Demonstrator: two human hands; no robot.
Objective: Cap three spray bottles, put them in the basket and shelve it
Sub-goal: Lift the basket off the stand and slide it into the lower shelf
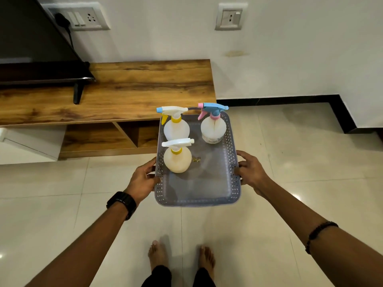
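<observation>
Bright even indoor light, glare spots on floor tiles [296, 197], wide-angle edge bending

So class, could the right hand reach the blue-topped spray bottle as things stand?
Probably not: the right hand grips the basket rim, sharing its weight with the left hand. The blue-topped spray bottle itself stands unobstructed.

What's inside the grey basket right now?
The basket holds three capped spray bottles, upright, and a small gold-coloured scrap. The floor under the bottles is hidden.

perforated matt grey plastic basket [232, 162], translucent plastic spray bottles [177, 160], glossy tiled floor [290, 141], grainy wood-look tv unit [134, 88] at 11 o'clock.
</observation>
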